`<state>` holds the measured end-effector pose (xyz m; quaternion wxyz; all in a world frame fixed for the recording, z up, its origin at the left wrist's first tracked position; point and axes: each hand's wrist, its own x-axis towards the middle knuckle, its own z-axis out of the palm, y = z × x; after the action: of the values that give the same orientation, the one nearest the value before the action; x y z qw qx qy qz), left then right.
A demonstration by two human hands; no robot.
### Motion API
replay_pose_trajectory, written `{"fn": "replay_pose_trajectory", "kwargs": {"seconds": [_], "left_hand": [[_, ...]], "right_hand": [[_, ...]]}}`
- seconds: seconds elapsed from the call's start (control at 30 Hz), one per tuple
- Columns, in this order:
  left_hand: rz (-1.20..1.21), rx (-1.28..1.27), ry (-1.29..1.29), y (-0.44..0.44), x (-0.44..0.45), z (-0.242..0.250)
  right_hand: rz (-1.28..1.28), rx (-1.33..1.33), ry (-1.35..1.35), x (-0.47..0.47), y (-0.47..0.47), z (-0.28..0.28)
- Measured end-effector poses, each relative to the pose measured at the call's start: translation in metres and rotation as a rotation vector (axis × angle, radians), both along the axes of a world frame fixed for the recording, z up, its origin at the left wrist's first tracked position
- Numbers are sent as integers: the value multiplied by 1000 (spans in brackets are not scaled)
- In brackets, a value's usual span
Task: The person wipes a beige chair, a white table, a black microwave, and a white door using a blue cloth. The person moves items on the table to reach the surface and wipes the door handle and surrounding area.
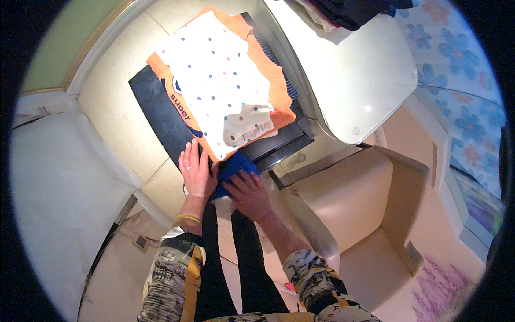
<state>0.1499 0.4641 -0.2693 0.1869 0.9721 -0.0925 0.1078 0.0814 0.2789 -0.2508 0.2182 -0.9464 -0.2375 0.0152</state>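
A stack of folded clothes lies on a black flat-topped surface: a white polka-dot garment (217,80) on top, an orange knitted garment (281,88) under it. My left hand (197,169), with a ring and bracelet, rests on the black surface's near edge (161,116), beside the stack's near corner. A blue cloth (241,163) sticks out below the stack at the near side. My right hand (248,193), slightly blurred, lies with spread fingers on or just over this cloth; whether it grips it is hidden.
To the right stand a white glossy chair seat (362,80) with dark clothes (346,12) on it and a beige plastic chair (346,189). A white-covered surface (60,161) is at left. A floral curtain (458,52) hangs at the far right.
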Motion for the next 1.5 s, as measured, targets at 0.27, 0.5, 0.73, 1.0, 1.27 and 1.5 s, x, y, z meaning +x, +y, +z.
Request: {"fn": "replay_pose_trajectory", "kwargs": {"seconds": [0.27, 0.5, 0.73, 1.0, 1.27, 1.5], "left_hand": [[-22, -17, 3, -5, 2, 4], [12, 8, 52, -2, -1, 4], [10, -26, 31, -3, 1, 5], [2, -18, 9, -7, 3, 4], [10, -11, -3, -3, 2, 7], [16, -6, 34, -5, 3, 10]], "right_hand": [[-449, -210, -69, 67, -111, 2], [-213, -106, 159, 9, -22, 9], [-279, -182, 15, 69, -102, 13], [-367, -20, -150, 54, -48, -18], [-68, -67, -97, 16, -41, -17], [-442, -200, -195, 80, -103, -13]]}}
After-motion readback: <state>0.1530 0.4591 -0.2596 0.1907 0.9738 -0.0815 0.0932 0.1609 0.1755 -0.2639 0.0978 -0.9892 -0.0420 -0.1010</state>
